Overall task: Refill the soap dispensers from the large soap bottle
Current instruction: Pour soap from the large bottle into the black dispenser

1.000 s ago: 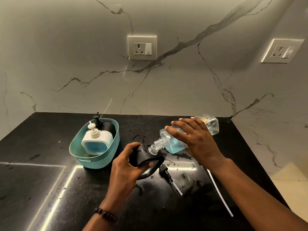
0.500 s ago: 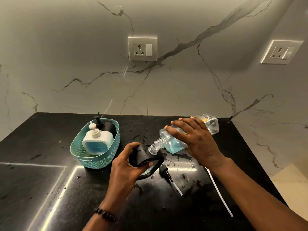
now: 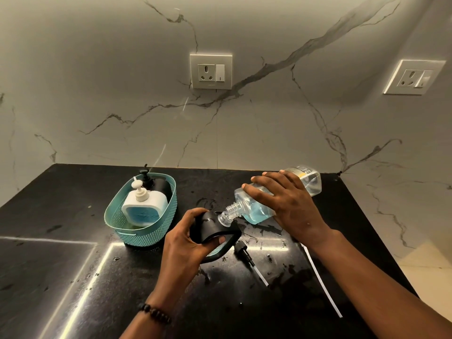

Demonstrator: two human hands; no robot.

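Two hands work over the black table [image 3: 73, 277]. The right hand [image 3: 286, 206] lies across the large soap bottle [image 3: 259, 209], fingers curled over its clear body in a firm grip, and holds it tipped far over, base raised toward the wall, threaded neck pointing down and left. Pale blue liquid pools in the lower part of the bottle near the neck; the upper part by the label looks clear. The left hand [image 3: 181, 243] has its grip wrapped around a black dispenser [image 3: 212, 228], thumb across the front and fingers behind, holding it tilted just above the table. The bottle's open mouth sits at the top of this black dispenser, touching or just above its opening; I cannot tell which. A bead bracelet [image 3: 156, 313] circles the left wrist.

Just right of the black dispenser, a black pump head [image 3: 241, 249] with its thin tube lies flat on the table. Further right, a long white tube [image 3: 320, 277] lies partly hidden under the right forearm. Wet spots and smears mark the table around them.

To the left stands a teal basket [image 3: 146, 233], well apart from the pouring. Inside it a white dispenser [image 3: 144, 206] with a blue front and a cream pump sits upright, and behind it stands a second black dispenser [image 3: 161, 187] with its pump on.

Two wall sockets [image 3: 210, 71] are set in the marble wall behind.
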